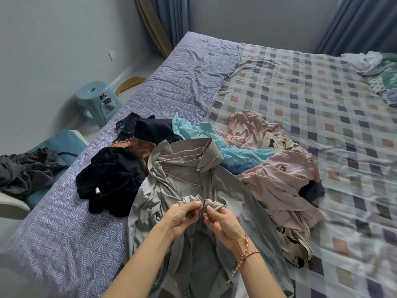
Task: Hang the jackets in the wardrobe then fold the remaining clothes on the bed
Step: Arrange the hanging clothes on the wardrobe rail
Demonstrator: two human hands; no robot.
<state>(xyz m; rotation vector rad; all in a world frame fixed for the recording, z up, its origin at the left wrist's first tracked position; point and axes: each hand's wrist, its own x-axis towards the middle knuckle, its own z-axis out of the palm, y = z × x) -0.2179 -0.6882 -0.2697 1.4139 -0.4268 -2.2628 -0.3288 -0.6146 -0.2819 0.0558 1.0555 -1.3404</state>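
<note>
A grey hooded jacket (184, 181) lies spread on the bed (300, 104) in front of me, with a grey hanger hook (205, 134) sticking out at its collar. My left hand (182, 218) pinches the bunched left front edge of the jacket. My right hand (223, 222) pinches the zipper at the right front edge, and the two hands almost touch. Around the jacket lies a pile: a black garment (109, 181), a brown one (139, 147), a dark navy one (154, 130), a light blue one (214, 136) and pink clothes (277, 179).
A light blue plastic stool (96, 100) stands on the floor left of the bed. A chair with dark grey clothes (28, 168) is at the left edge. Crumpled cloth (369, 63) lies at the bed's far right corner. Curtains hang behind.
</note>
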